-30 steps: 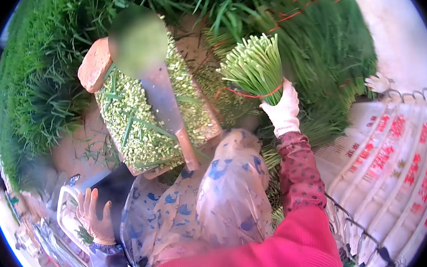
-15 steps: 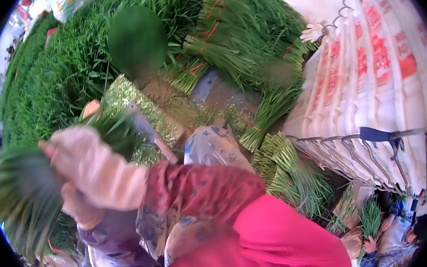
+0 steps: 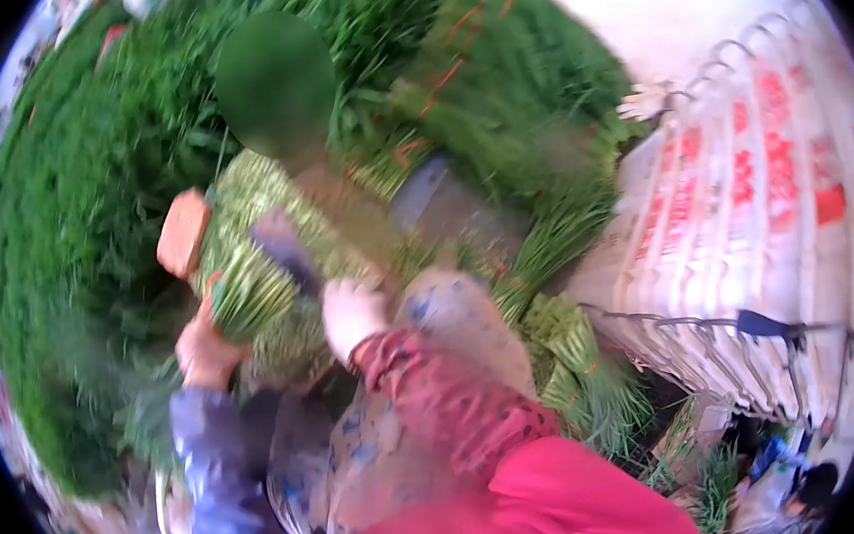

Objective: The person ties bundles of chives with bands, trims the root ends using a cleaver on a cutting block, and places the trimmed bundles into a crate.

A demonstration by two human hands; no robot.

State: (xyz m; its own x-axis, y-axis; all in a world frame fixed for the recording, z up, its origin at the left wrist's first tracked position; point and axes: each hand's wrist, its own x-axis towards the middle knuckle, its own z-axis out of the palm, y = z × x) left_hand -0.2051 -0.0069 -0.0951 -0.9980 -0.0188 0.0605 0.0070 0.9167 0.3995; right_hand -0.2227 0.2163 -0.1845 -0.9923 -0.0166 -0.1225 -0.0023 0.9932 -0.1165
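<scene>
Stalk bundle (image 3: 255, 293) in the left hand (image 3: 207, 351).

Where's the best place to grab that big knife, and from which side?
By the handle, I think, coming from the near right. The knife points its broad metal end forward, so the near end, where the right hand is, looks safer; that hand hides the handle itself.
</scene>
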